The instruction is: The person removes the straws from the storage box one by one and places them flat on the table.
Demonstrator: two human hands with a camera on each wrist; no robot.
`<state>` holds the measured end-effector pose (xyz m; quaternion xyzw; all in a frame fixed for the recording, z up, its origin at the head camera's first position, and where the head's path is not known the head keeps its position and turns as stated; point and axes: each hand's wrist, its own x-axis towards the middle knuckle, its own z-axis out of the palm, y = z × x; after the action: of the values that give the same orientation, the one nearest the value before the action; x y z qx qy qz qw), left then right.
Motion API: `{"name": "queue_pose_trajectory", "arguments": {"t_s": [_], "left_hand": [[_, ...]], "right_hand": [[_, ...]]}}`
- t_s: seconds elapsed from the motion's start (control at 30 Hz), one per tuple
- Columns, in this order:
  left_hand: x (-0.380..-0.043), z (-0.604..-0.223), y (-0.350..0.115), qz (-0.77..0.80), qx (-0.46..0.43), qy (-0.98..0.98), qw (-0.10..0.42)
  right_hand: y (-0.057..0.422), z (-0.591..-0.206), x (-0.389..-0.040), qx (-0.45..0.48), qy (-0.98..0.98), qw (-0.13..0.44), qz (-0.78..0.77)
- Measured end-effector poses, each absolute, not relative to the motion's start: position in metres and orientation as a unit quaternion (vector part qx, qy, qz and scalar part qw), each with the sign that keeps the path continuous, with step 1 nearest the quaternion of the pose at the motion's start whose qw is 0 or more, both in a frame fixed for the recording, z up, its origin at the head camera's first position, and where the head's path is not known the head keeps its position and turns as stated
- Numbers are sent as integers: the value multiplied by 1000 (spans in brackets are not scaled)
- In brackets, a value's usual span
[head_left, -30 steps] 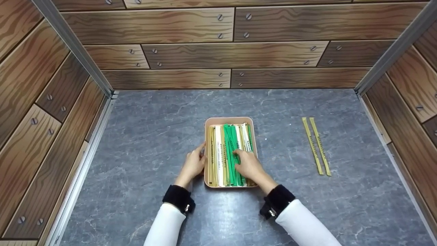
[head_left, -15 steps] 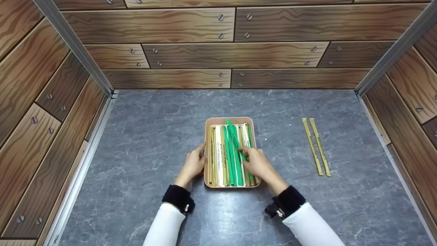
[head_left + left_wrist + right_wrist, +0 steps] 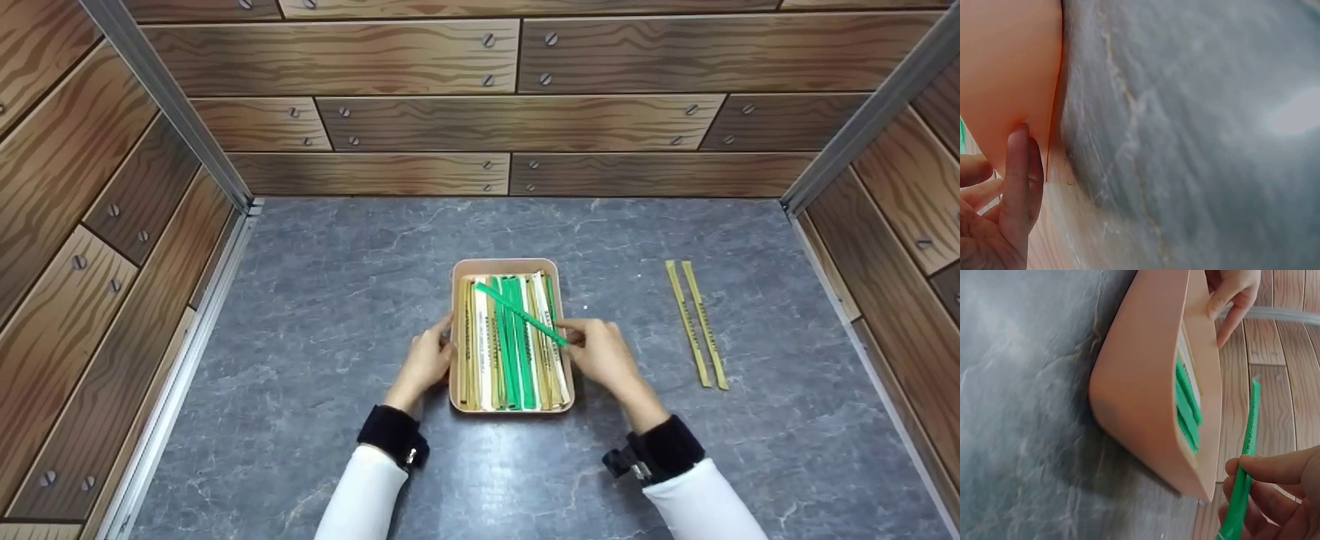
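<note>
A pinkish tan plastic box (image 3: 504, 265) stands on the table, packed with long, thin wrapped straws in gold, white and green (image 3: 513, 360). At its left wall, my left hand (image 3: 429, 358) holds the side, fingers against the outside and thumb at the rim in the right wrist view. My right hand (image 3: 604, 354) is at the right rim, pinching one green wrapped straw (image 3: 521, 311) near its end between thumb and fingers. This straw slants over the box's contents, its far end pointing to the back left. In the right wrist view it stands clear of the box.
Two gold wrapped straws (image 3: 697, 324) lie side by side on the grey marbled table (image 3: 337, 300) to the right. Wood-patterned walls (image 3: 420, 124) enclose the back and sides, with metal profiles (image 3: 172, 105) at the corners.
My right hand has lifted a green straw from among the others and moved right to the box's edge, swinging the straw into a slant. The left hand has stayed at the box's left side.
</note>
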<state>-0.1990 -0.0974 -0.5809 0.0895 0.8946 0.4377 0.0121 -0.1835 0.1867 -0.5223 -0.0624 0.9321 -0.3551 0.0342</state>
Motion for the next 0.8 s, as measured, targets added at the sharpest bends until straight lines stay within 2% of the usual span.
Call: {"name": "queue_pose_trajectory", "arguments": {"t_s": [0.23,0.8], "left_hand": [[-199,-582,-98,442,86,893,18],[-198,-580,-98,445,71,892,34]], "right_hand": [[210,-527,-183,-28,934,-1,-356],[286,-542,-186,58,940,-12,-337]]}}
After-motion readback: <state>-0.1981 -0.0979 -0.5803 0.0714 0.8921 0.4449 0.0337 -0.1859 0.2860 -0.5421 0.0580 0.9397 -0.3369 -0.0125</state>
